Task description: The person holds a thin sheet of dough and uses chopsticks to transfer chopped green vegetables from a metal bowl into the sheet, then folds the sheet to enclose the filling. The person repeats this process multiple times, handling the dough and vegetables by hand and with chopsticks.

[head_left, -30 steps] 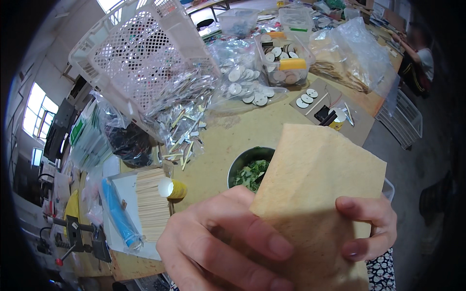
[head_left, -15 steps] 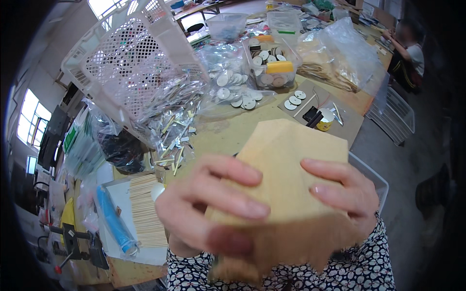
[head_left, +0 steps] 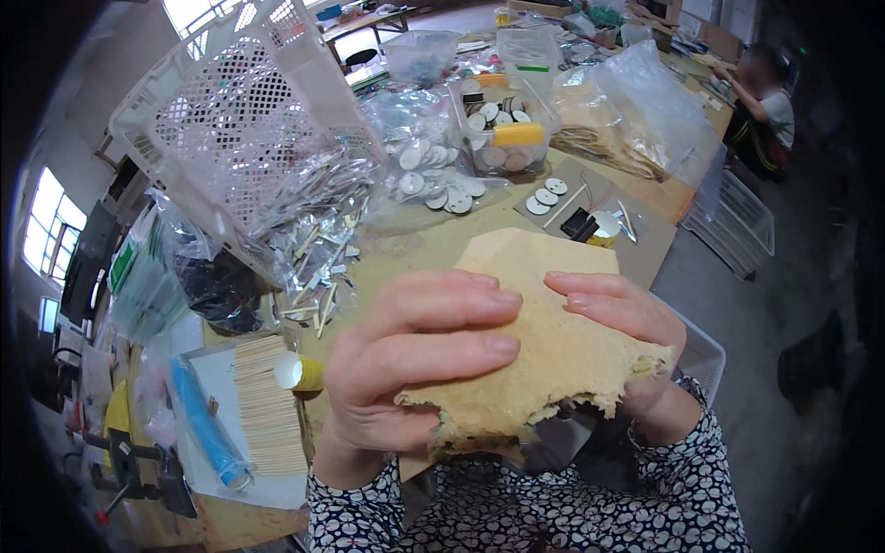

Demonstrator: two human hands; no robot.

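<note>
Both hands grip a tan paper packet (head_left: 553, 355), held up in front of my patterned sleeves. Its lower edge is torn and ragged, with a dark gap under it; what is inside cannot be made out. My left hand (head_left: 406, 369) is closed round its left side, fingers lying over the top face. Round the right side is my right hand (head_left: 627, 318), two fingertips on the top face and the thumb hidden below. Left of my left hand, a yellow tube with a white end (head_left: 300, 372) lies by a row of thin wooden sticks (head_left: 267, 401).
A blue plastic-wrapped roll (head_left: 207, 424) lies left of the sticks. Behind stand a tilted white crate (head_left: 217, 120), bagged strips (head_left: 309, 198) and a clear box of discs (head_left: 504, 138). A grey board (head_left: 636, 217) carries small parts. Another person (head_left: 765, 106) sits far right.
The packet has tilted, so its torn edge and the gap beneath show more clearly. My right hand has shifted left with it, and the yellow tube has come out from behind my left hand.
</note>
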